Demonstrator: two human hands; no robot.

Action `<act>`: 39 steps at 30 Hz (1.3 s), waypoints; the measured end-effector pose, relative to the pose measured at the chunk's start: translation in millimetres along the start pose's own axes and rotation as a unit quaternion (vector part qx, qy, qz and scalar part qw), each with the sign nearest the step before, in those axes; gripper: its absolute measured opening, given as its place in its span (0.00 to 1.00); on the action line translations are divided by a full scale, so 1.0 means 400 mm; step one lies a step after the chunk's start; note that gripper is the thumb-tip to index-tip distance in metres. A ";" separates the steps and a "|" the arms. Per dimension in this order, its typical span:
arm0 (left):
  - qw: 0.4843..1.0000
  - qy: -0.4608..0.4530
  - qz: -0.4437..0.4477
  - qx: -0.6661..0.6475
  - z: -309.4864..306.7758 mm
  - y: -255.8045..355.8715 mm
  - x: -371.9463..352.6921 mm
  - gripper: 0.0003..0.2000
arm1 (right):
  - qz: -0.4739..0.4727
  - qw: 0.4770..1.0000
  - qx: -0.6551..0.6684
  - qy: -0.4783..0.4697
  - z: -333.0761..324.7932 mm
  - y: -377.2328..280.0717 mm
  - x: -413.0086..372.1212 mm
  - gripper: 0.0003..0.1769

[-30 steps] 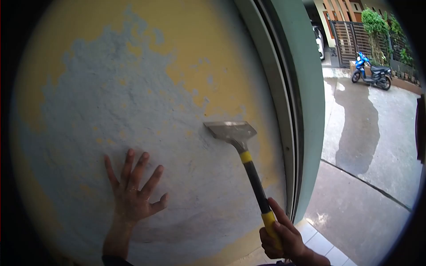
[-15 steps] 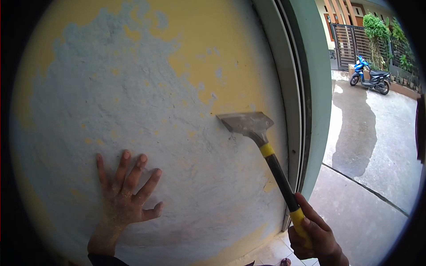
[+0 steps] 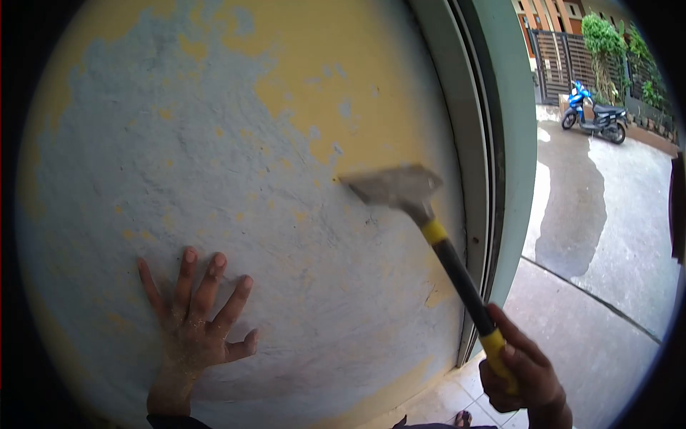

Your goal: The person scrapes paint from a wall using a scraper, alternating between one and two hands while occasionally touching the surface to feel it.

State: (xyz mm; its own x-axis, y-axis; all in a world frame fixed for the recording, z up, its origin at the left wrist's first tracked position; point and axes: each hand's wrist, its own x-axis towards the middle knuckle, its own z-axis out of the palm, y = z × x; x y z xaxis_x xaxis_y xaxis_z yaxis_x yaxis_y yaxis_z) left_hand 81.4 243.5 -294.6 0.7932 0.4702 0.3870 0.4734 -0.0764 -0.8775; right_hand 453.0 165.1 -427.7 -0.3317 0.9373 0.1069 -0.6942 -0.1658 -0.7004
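Observation:
My right hand (image 3: pixel 525 372) is wrapped round the yellow lower grip of a long-handled scraper (image 3: pixel 461 279) with a black shaft. Its wide metal blade (image 3: pixel 393 186), blurred by motion, lies over the wall where yellow paint borders bare grey. To the lower left, my left hand (image 3: pixel 200 329) rests flat against the wall (image 3: pixel 286 279), fingers spread and holding nothing. Much of the wall's yellow paint is gone, with small yellow flecks scattered over the grey.
A green-grey door frame (image 3: pixel 514 143) with a metal track borders the wall on the right. Beyond it, a blue motorbike (image 3: pixel 593 114) stands on a concrete driveway (image 3: pixel 629 214) near a gate (image 3: pixel 561 64). White floor tiles (image 3: pixel 471 379) and a foot (image 3: pixel 463 417) show below.
My right hand and the scraper's handle have shifted rightward, and the blade sits slightly higher in view. The view itself has moved a little. My left hand stays flat on the wall.

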 end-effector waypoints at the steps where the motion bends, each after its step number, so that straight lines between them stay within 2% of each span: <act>1: 1.000 -0.001 -0.003 -0.003 -0.004 -0.003 0.005 0.29 | -0.004 1.000 -0.011 0.005 0.015 -0.011 0.003 0.32; 7: 1.000 0.000 -0.016 0.010 0.004 -0.004 -0.014 0.30 | 0.002 1.000 -0.029 0.001 -0.007 -0.006 -0.007 0.32; 9: 1.000 -0.007 -0.001 0.006 0.000 -0.010 -0.007 0.29 | 0.002 1.000 0.008 0.029 0.025 -0.013 -0.004 0.32; 19: 1.000 0.004 -0.017 0.016 -0.008 0.002 -0.006 0.30 | -0.020 0.994 -0.107 0.010 0.034 -0.036 0.025 0.33; 23: 1.000 0.009 -0.018 0.010 0.002 -0.001 -0.015 0.29 | -0.008 0.998 -0.058 -0.003 -0.008 -0.007 0.003 0.34; 24: 1.000 0.001 -0.014 0.006 -0.001 -0.002 -0.011 0.29 | 0.051 0.988 -0.092 0.114 0.036 -0.033 0.001 0.33; 25: 1.000 0.001 -0.020 0.004 -0.006 -0.003 -0.001 0.29 | 0.057 0.987 -0.088 0.120 0.054 -0.047 -0.001 0.33; 28: 1.000 0.014 -0.024 0.007 -0.006 0.002 0.004 0.29 | 0.044 0.989 -0.117 0.079 0.022 -0.033 -0.006 0.33; 30: 0.999 0.031 -0.033 0.016 0.000 0.000 0.003 0.29 | -0.025 0.994 -0.102 -0.023 -0.002 -0.017 -0.008 0.33; 35: 0.999 0.019 -0.044 0.019 -0.016 0.017 0.018 0.28 | 0.001 0.992 -0.123 -0.005 0.040 -0.051 0.025 0.32; 39: 0.997 0.054 -0.062 0.010 0.011 0.021 0.002 0.26 | 0.014 0.994 -0.107 -0.007 0.010 -0.046 0.024 0.32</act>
State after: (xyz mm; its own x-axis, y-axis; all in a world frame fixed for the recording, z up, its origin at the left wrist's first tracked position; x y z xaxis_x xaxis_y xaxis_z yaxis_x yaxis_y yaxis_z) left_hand 84.3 247.0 -302.7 0.7660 0.3774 0.5203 0.5637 -0.0053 -0.8260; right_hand 460.2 175.8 -410.8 -0.3579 0.9291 0.0938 -0.5332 -0.1209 -0.8373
